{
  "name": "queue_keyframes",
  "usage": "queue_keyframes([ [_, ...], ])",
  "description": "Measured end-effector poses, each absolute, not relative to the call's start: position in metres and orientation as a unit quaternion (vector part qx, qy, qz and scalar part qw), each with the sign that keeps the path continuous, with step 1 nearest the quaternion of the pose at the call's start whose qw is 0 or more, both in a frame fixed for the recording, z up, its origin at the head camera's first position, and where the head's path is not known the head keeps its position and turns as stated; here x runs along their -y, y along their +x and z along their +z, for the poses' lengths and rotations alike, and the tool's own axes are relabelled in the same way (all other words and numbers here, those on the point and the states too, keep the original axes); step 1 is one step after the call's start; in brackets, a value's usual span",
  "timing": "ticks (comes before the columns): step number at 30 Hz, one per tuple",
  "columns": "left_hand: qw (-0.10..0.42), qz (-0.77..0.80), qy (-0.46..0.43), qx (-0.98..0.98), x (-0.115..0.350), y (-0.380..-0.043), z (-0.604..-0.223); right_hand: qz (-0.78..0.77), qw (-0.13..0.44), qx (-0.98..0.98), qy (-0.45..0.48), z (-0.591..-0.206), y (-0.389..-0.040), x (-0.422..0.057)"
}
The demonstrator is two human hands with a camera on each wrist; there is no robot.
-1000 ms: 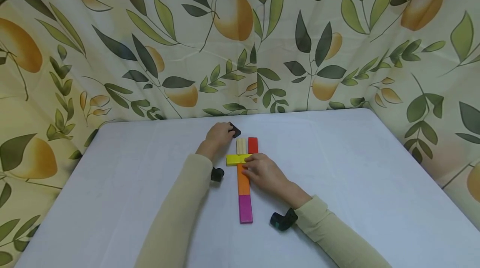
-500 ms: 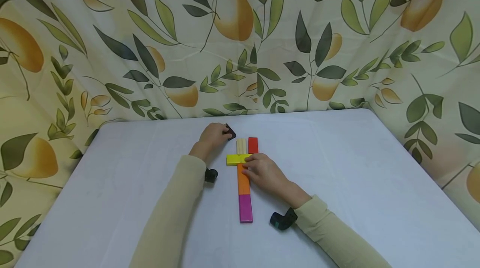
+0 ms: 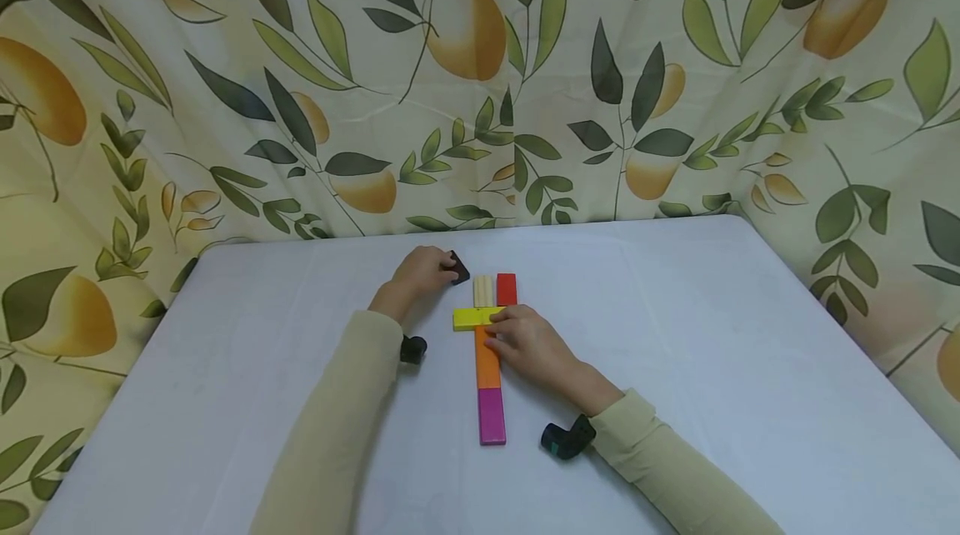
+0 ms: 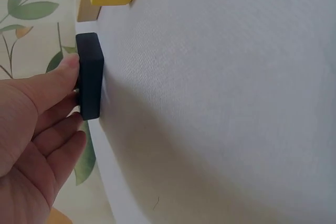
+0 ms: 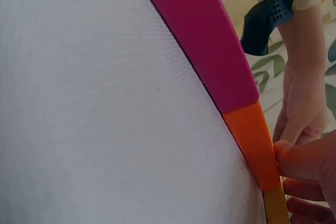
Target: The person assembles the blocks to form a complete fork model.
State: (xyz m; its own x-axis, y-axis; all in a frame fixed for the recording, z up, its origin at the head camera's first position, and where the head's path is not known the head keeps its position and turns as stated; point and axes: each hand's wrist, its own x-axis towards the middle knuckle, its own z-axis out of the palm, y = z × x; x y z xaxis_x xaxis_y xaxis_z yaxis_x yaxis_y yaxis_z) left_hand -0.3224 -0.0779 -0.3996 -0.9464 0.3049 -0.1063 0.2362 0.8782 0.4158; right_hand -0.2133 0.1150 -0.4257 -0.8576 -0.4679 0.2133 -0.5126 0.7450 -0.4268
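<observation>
Between thumb and fingers, my left hand (image 3: 422,271) pinches a small black block (image 4: 92,80), standing on edge close over the cloth. It lies just left of a ridged cream block (image 3: 483,292). My right hand (image 3: 536,345) rests against the right side of the row, fingertips on the yellow block (image 3: 471,319) and thumb at the orange block (image 3: 487,364). The yellow one lies crosswise, its right end partly covered by those fingers. Below the orange block, a magenta block (image 3: 491,417) continues the line end to end. A red block (image 3: 506,289) stands beside the cream one.
A white cloth covers the table (image 3: 712,368). Behind it hangs a curtain (image 3: 285,85) printed with fruit and leaves. Each wrist wears a black camera, one on the left (image 3: 413,349) and one on the right (image 3: 567,438), close over the cloth.
My left hand has drawn the black block a little left and toward me, away from the cream block. The right hand and the row of blocks have stayed put.
</observation>
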Motion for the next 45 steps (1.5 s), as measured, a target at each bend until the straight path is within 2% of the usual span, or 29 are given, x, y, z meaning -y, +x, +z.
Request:
queue_keyframes([
  [9,0.094,0.202,0.140,-0.965,0.080,-0.320,-0.399,0.242,0.043,0.934,0.259,-0.423,-0.212,-0.114],
  [21,0.101,0.174,0.191,-0.961,0.086,-0.321,-0.399,0.237,0.026,0.939,0.250,-0.423,-0.212,-0.114],
  [38,0.133,0.188,0.189,-0.955,0.089,-0.321,-0.400,0.237,0.022,0.939,0.250,-0.424,-0.213,-0.114],
  [45,0.124,0.188,0.210,-0.951,0.091,-0.320,-0.400,0.236,0.027,0.938,0.251,-0.425,-0.213,-0.114],
])
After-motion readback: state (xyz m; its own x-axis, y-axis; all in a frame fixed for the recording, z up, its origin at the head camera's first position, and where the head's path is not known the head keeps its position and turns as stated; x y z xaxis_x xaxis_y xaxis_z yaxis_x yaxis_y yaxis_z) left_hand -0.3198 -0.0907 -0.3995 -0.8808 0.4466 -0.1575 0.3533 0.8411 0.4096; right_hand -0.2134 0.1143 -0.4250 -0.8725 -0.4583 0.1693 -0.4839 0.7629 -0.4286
